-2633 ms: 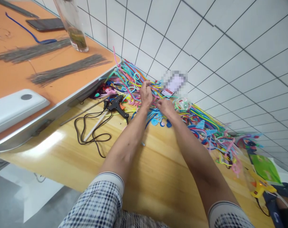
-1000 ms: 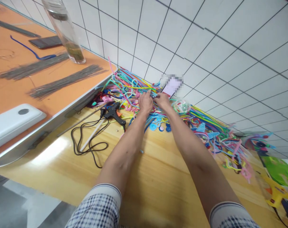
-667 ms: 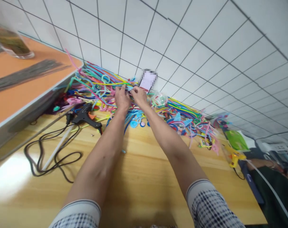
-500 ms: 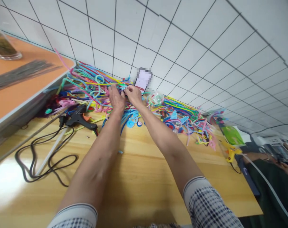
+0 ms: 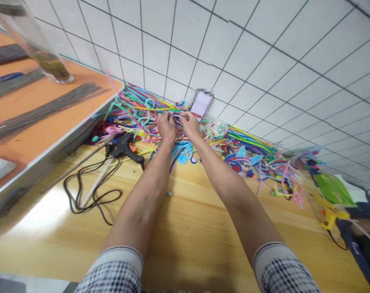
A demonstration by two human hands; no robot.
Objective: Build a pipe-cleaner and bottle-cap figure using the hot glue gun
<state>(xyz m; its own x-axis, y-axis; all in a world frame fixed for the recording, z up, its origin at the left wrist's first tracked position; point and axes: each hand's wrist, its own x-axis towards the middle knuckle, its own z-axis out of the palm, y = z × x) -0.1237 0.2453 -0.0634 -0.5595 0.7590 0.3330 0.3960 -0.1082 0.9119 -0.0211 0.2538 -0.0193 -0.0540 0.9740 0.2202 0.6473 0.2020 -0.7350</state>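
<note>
Drawn slightly apart since the frame half a second ago, the left hand [image 5: 167, 127] and right hand [image 5: 190, 124] now show a small gap between them. Behind everything rises the white tiled wall [image 5: 240, 44], its dark grout lines slanting across. Against it stands the pale wooden table [image 5: 197, 228], glossy at the left, with an orange tabletop [image 5: 84, 73] adjoining at the far left.

Along the far side of the wood, close to the wall, lies the pile of coloured stems [image 5: 133, 108], right under the two hands. Its long axis runs left to right beside the wall, coming a little nearer at the right; most straight stems point the same way, while others curl or cross.

On the orange top I see a glass bottle [image 5: 52, 67] near a bundle of grey wires [image 5: 44, 110]. A black glue gun [image 5: 126, 149] rests left of the hands, its cord looped nearer. A yellow glue gun [image 5: 333, 213] sits at the right. Behind the right hand, a phone [image 5: 200, 106] leans at the wall.

The right hand's fingers pinch narrowly at the end of a pale blue stem [image 5: 177, 116]. The left hand's fingers curl downward; what they hold, I cannot tell.
</note>
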